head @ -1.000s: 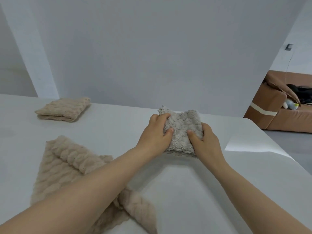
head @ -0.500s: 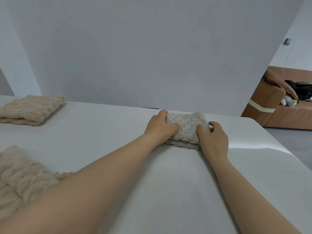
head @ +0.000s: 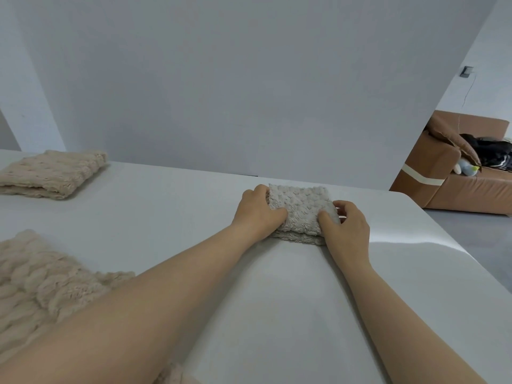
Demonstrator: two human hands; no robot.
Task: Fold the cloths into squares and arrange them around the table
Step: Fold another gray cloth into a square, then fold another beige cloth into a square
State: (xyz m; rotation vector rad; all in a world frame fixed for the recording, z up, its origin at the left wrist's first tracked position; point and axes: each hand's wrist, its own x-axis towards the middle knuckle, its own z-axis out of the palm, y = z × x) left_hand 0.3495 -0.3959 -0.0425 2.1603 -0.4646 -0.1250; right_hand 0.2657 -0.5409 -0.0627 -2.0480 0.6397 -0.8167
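No text, label, brand, number or sign can be read on any surface in the head view.

At your 3 o'clock, a brown sofa [head: 454, 189] with a pale stripe bears dark clothing [head: 493, 153] and, at that heap's 8 o'clock, a small white-and-blue soft toy [head: 466, 170]; at your 2 o'clock, a wall socket [head: 466, 71] trails a thin cable down the grey wall [head: 221, 79].
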